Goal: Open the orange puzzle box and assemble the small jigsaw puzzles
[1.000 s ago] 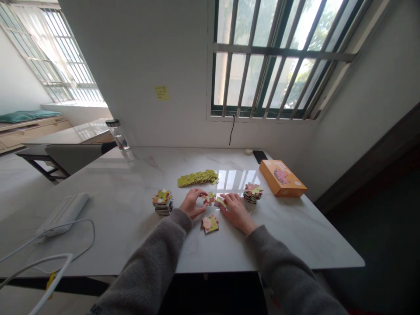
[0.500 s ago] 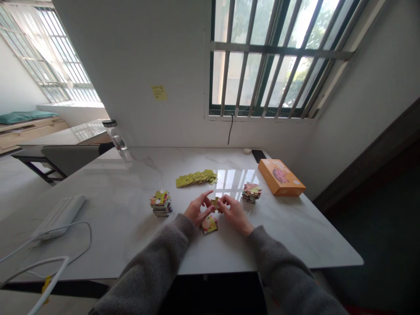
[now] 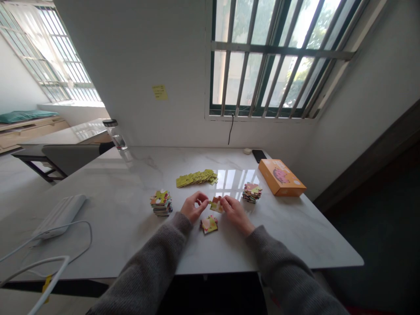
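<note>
A puzzle piece in yellow-green, white and reddish brown is raised a little over the table. My right hand pinches its right edge between thumb and fingers. At its left tab, the thumb and forefinger of my left hand close together on it. Just below lie a few pink and yellow puzzle pieces, partly overlapping. A tall stack of puzzle pieces stands left of my left hand, and a second stack right of my right hand. Beyond my hands spreads a row of overlapping yellow-green pieces.
An orange box sits at the right of the white marble-look table, with a black phone behind it. At the far left corner is a clear bottle. A white power strip with cables lies at left.
The held piece has turned, now showing its coloured picture. My left fingers, spread before, have closed together at its left side. The stacks have stayed put.
</note>
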Motion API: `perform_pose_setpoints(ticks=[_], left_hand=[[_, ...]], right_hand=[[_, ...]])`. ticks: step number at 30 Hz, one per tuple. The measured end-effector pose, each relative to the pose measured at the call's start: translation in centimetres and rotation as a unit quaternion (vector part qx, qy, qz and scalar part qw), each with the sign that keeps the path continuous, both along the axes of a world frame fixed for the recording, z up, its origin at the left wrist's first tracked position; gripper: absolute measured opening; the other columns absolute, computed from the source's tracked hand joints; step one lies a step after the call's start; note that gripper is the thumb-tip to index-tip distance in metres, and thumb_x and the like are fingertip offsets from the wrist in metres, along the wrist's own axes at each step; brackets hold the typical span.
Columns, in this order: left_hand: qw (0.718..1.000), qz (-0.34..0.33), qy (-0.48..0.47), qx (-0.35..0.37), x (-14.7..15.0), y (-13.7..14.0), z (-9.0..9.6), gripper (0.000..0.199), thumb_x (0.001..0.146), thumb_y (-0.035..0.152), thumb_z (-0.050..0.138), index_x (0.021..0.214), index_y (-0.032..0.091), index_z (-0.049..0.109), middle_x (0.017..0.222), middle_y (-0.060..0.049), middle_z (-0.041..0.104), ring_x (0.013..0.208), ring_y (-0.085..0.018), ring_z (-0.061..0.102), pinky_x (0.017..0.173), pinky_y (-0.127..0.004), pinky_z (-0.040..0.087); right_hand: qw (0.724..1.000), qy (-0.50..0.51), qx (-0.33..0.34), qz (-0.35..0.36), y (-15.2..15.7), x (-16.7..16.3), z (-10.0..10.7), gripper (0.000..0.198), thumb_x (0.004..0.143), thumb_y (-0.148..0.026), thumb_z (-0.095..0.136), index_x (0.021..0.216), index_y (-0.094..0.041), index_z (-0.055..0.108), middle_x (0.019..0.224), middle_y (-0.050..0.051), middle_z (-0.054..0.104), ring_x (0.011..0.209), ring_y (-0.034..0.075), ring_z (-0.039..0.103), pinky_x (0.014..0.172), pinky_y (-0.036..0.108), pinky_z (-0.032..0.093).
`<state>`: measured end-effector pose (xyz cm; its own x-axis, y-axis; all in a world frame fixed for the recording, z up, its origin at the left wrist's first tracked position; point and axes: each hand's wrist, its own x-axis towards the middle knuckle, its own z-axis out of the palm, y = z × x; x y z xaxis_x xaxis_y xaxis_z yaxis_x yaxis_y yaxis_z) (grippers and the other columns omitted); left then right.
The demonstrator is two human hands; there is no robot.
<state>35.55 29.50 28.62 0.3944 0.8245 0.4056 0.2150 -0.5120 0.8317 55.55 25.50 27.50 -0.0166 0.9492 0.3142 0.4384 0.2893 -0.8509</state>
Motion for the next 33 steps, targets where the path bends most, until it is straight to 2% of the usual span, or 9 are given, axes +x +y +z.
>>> perform_pose_setpoints(ticks=[2, 4, 7, 10, 15, 17, 23, 27, 33], left_hand=[[0.997, -0.009, 0.018, 0.075, -0.1, -0.3, 0.2, 0.029, 0.081, 0.029, 0.065, 0.106, 0.017, 0.06, 0.102, -0.009, 0.066, 0.087, -0.02, 0.062, 0.074, -0.033, 0.052], [0.987, -0.039, 0.056, 0.148, -0.1, -0.7, 0.2, 0.041, 0.075, 0.025, 0.069, 0.115, 0.02, 0.058, 0.116, -0.011, 0.061, 0.102, -0.023, 0.059, 0.084, -0.037, 0.052], [0.967, -0.064, 0.111, 0.223, 0.2, -1.3, -0.2, 0.034, 0.076, 0.021, 0.069, 0.109, 0.022, 0.062, 0.118, -0.009, 0.062, 0.108, -0.025, 0.055, 0.095, -0.041, 0.048], [0.957, -0.062, 0.137, 0.25, 0.4, -1.7, -0.5, 0.024, 0.08, 0.021, 0.067, 0.103, 0.022, 0.062, 0.114, -0.007, 0.065, 0.102, -0.023, 0.057, 0.093, -0.039, 0.047], [0.964, 0.001, 0.184, 0.19, -0.7, -2.6, -0.4, 0.02, 0.082, 0.028, 0.066, 0.099, 0.021, 0.059, 0.099, -0.005, 0.066, 0.095, -0.024, 0.058, 0.085, -0.04, 0.043], [0.967, 0.027, 0.198, 0.16, -1.3, -3.5, -0.6, 0.019, 0.084, 0.029, 0.064, 0.101, 0.021, 0.059, 0.097, -0.005, 0.065, 0.094, -0.024, 0.057, 0.084, -0.04, 0.041], [0.957, 0.049, 0.257, 0.128, -1.9, -6.5, -1.7, 0.015, 0.085, 0.032, 0.063, 0.097, 0.022, 0.06, 0.102, -0.006, 0.064, 0.099, -0.026, 0.055, 0.085, -0.041, 0.039], [0.951, 0.05, 0.284, 0.107, -1.7, -7.1, -1.9, 0.023, 0.077, 0.027, 0.069, 0.098, 0.022, 0.06, 0.112, -0.008, 0.062, 0.106, -0.029, 0.052, 0.089, -0.044, 0.04], [0.953, 0.061, 0.279, 0.097, -1.7, -6.8, -1.9, 0.023, 0.075, 0.02, 0.065, 0.097, 0.022, 0.059, 0.108, -0.008, 0.064, 0.103, -0.029, 0.053, 0.089, -0.044, 0.041]], right_hand=[[0.999, -0.045, 0.016, 0.003, -0.1, -0.1, 0.1, 0.046, 0.099, -0.052, 0.04, 0.071, -0.02, 0.056, 0.066, 0.0, 0.057, 0.063, 0.015, 0.049, 0.058, 0.026, 0.034], [0.996, -0.08, 0.037, 0.013, -0.1, -0.2, 0.1, 0.045, 0.1, -0.049, 0.039, 0.073, -0.02, 0.059, 0.07, 0.001, 0.061, 0.066, 0.015, 0.051, 0.061, 0.026, 0.035], [0.994, -0.098, 0.044, 0.022, 0.0, -0.1, 0.0, 0.043, 0.102, -0.044, 0.037, 0.076, -0.02, 0.062, 0.073, 0.002, 0.064, 0.068, 0.016, 0.054, 0.064, 0.027, 0.036], [0.994, -0.102, 0.043, 0.025, 0.0, 0.0, -0.2, 0.04, 0.102, -0.039, 0.039, 0.077, -0.02, 0.063, 0.075, 0.002, 0.066, 0.071, 0.016, 0.057, 0.068, 0.028, 0.038], [0.993, -0.101, 0.062, 0.002, -0.3, 0.3, 0.1, 0.027, 0.1, -0.033, 0.043, 0.092, -0.021, 0.066, 0.089, 0.004, 0.071, 0.084, 0.018, 0.061, 0.08, 0.031, 0.041], [0.992, -0.105, 0.067, -0.015, -0.4, 0.5, 0.3, 0.024, 0.099, -0.031, 0.044, 0.1, -0.02, 0.066, 0.088, 0.004, 0.07, 0.083, 0.018, 0.061, 0.082, 0.032, 0.041], [0.99, -0.118, 0.071, -0.031, -0.6, 0.9, 0.6, 0.023, 0.096, -0.027, 0.046, 0.102, -0.018, 0.065, 0.077, 0.002, 0.065, 0.075, 0.019, 0.06, 0.078, 0.033, 0.041], [0.988, -0.125, 0.082, -0.044, -0.4, 1.4, 0.6, 0.022, 0.095, -0.027, 0.046, 0.1, -0.019, 0.065, 0.078, 0.003, 0.065, 0.076, 0.019, 0.059, 0.078, 0.034, 0.042], [0.965, -0.234, 0.096, -0.075, -0.1, 2.3, -0.6, 0.02, 0.095, -0.025, 0.05, 0.106, -0.02, 0.065, 0.104, 0.01, 0.066, 0.101, 0.027, 0.056, 0.091, 0.04, 0.04]])
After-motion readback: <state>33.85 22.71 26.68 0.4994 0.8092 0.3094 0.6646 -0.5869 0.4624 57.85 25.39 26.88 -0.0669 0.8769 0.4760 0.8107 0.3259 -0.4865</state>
